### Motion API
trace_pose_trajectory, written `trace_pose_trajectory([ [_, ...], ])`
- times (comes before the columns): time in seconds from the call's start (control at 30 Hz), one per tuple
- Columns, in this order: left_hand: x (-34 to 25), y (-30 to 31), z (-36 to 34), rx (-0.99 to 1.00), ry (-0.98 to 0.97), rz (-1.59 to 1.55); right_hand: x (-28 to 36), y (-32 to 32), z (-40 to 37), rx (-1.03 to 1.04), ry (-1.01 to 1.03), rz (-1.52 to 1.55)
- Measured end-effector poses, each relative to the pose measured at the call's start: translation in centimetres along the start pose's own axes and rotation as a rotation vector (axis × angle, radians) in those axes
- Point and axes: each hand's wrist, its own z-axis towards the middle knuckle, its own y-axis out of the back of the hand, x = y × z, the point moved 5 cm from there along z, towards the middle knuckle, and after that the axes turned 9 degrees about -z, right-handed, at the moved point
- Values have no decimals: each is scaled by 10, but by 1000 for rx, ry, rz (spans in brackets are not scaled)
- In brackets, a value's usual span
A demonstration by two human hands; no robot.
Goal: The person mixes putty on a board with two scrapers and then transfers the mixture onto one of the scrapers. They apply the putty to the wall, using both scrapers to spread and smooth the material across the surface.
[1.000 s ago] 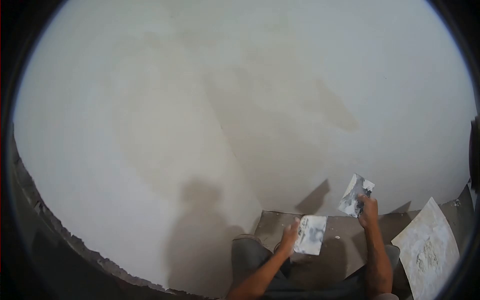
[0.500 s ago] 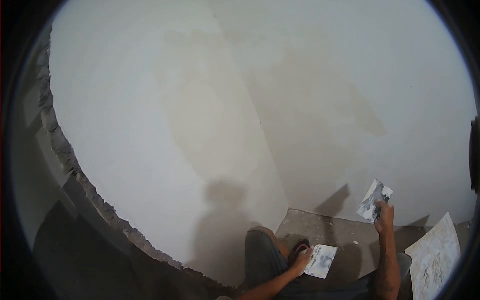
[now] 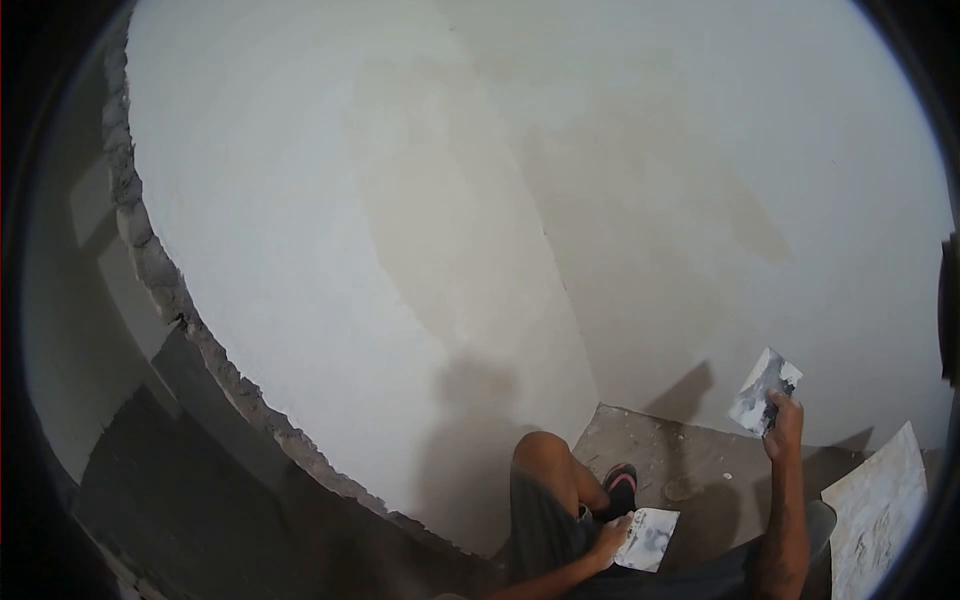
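Observation:
My left hand is closed around a putty knife, whose wide blade is smeared with white and grey filler. It sits low, beside my bent knee and in front of my shoe. My right hand grips a second putty knife, raised at the right with its blade pointing up and left. White paste and dark patches cover that blade. Both handles are mostly hidden by the fingers. The blade in my right hand appears apart from the wall, though the distance is hard to judge.
Two pale walls meet in a corner, with beige damp-looking patches on both. A rough broken edge bounds the left wall. On the floor are small white bits. A paste-smeared board lies at lower right.
The view has shifted, so the walls appear farther right. My left hand and its putty knife sit slightly lower, and more of my knee and shoe shows. Both hands keep their grip.

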Motion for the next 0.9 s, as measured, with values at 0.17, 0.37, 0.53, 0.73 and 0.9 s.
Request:
trace_pose_trajectory([
  [0.17, 22, 6, 7, 90, 30, -8, -4, 6, 4, -1, 29, -30],
  [0.37, 2, -3, -12, 24, 41, -94, -4, 4, 4, -14, 14, -1],
  [0.53, -16, -14, -28, 13, 69, -145, -7, 2, 5, -24, -2, 20],
  [0.73, -18, -16, -3, 97, -27, -138, -9, 8, 6, -23, -7, 21],
  [0.9, -61, -34, 3, 57, -89, -72, -5, 6, 0, -60, 7, 15],
])
